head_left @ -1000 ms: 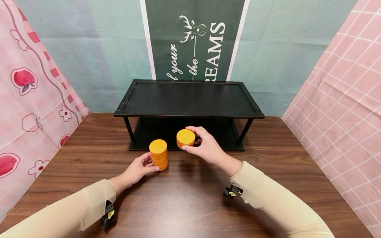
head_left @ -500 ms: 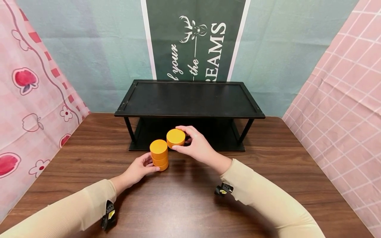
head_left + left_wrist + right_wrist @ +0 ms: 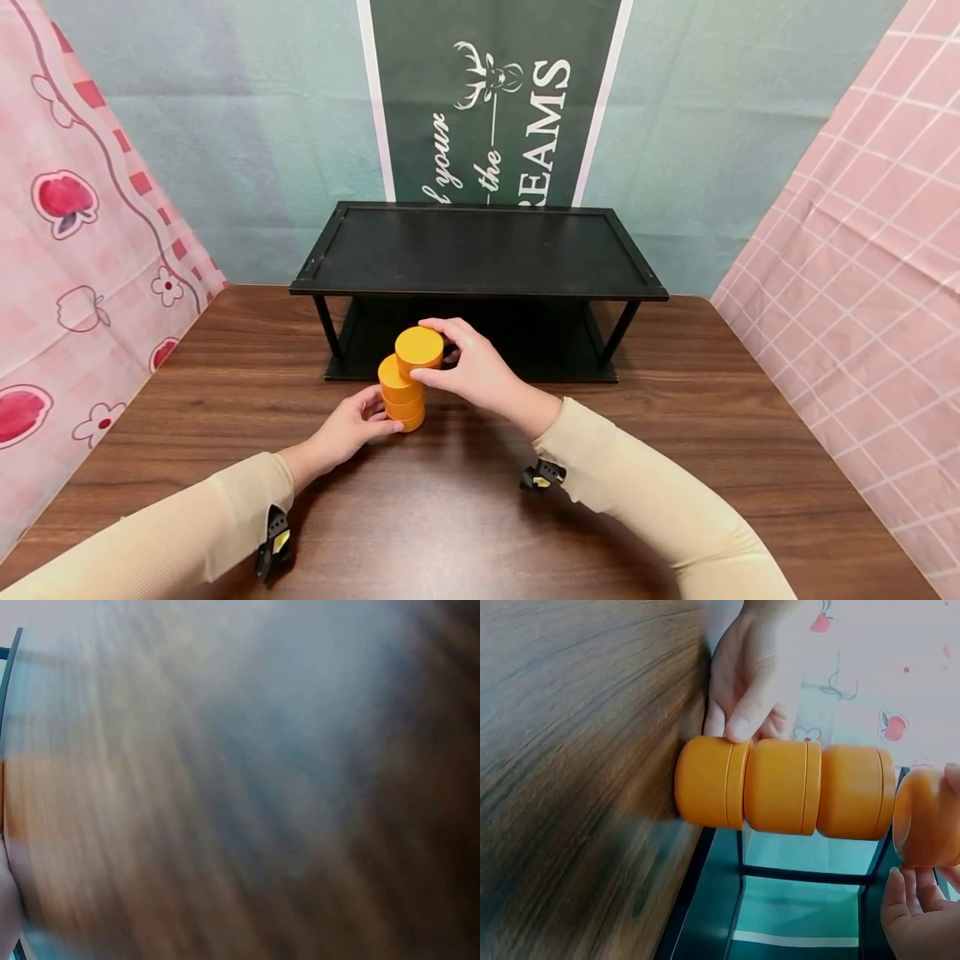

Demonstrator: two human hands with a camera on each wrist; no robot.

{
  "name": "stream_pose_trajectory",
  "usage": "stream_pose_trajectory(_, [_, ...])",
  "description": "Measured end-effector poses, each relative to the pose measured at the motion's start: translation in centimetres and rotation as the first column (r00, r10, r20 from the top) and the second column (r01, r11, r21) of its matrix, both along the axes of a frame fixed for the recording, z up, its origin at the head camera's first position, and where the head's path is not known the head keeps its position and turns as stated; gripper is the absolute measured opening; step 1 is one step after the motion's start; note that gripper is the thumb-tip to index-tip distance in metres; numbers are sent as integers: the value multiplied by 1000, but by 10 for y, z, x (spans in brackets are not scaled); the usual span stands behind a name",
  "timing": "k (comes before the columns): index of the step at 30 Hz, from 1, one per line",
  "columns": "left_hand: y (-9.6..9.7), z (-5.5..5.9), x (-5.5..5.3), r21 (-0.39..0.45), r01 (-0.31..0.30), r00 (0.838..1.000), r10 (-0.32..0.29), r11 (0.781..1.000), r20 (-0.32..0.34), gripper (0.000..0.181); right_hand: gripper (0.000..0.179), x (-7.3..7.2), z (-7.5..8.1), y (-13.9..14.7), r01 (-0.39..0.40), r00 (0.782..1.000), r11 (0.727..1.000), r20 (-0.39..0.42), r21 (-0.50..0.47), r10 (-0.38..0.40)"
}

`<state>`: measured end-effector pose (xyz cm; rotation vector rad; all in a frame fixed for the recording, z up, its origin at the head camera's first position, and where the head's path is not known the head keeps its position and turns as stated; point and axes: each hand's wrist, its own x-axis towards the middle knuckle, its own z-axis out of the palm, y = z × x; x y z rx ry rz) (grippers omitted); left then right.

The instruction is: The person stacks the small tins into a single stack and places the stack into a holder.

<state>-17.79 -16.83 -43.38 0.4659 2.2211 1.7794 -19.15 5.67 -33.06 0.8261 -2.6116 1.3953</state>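
Three small orange lidded jars (image 3: 402, 406) stand in an upright stack on the table, left of centre in the head view. My left hand (image 3: 346, 427) grips the bottom of the stack, its thumb against the lowest jar (image 3: 705, 784). Above them, my right hand (image 3: 480, 367) holds a fourth orange jar (image 3: 420, 345) by its sides, between thumb and fingers. In the right wrist view this held jar (image 3: 922, 817) is right at the lid of the top stacked jar (image 3: 849, 791), slightly offset from it. The left wrist view is mostly blurred.
A black two-tier rack (image 3: 480, 250) stands behind the hands, its lower shelf (image 3: 517, 342) close behind the jars. The wooden table (image 3: 450, 517) reaches to patterned pink curtains (image 3: 112, 233) at left and right. A printed cloth (image 3: 495, 100) hangs at the back.
My right hand has carried its jar leftward, from right of the stack to over its top, where it now overlaps the upper jar. The left hand and the stack have stayed in place.
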Motion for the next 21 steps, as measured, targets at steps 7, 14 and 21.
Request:
stream_pose_trajectory(7, [0, -1, 0, 1, 12, 1000, -12, 1000, -16, 59, 61, 0, -1, -11, -26, 1000, 1000, 7, 16, 26])
stream_pose_trajectory(14, [2, -2, 0, 32, 9, 1000, -9, 999, -11, 59, 61, -1, -3, -18, -40, 999, 998, 0, 41, 40])
stream_pose_trajectory(21, [3, -2, 1, 38, 0, 1000, 1, 999, -16, 58, 62, -2, -3, -21, -52, 999, 998, 11, 40, 52])
